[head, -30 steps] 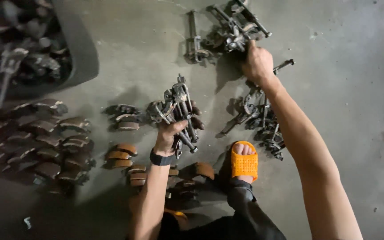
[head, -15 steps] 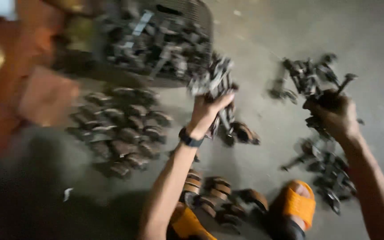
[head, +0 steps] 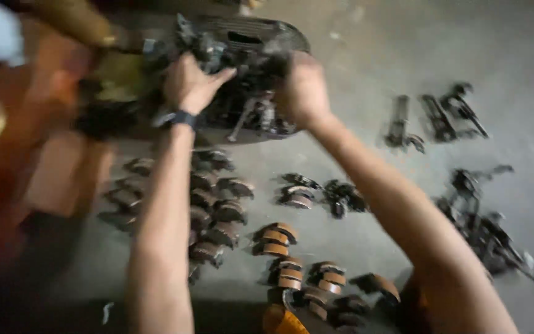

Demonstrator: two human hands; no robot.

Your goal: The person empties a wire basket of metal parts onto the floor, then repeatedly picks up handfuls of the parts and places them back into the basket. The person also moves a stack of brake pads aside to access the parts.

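Note:
Both my hands are raised over a dark round basket (head: pixel 279 34) full of greasy metal parts at the top of the head view. My left hand (head: pixel 190 80), with a dark watch on its wrist, is shut on a dark metal bracket assembly (head: pixel 208 46) above the basket. My right hand (head: pixel 301 86) grips another dark metal part (head: pixel 248 114) at the basket's near rim. The picture is blurred, so the exact shape of the parts is unclear.
On the concrete floor (head: pixel 372 43) below lie rows of curved brake shoes (head: pixel 211 204), some with brown linings (head: pixel 276 238). Loose metal bracket assemblies (head: pixel 440 117) and a larger pile (head: pixel 486 229) lie at the right. A blurred orange shape (head: pixel 26 154) fills the left.
My view has swung left toward the basket. Both hands have carried their metal parts from the floor piles up to the basket.

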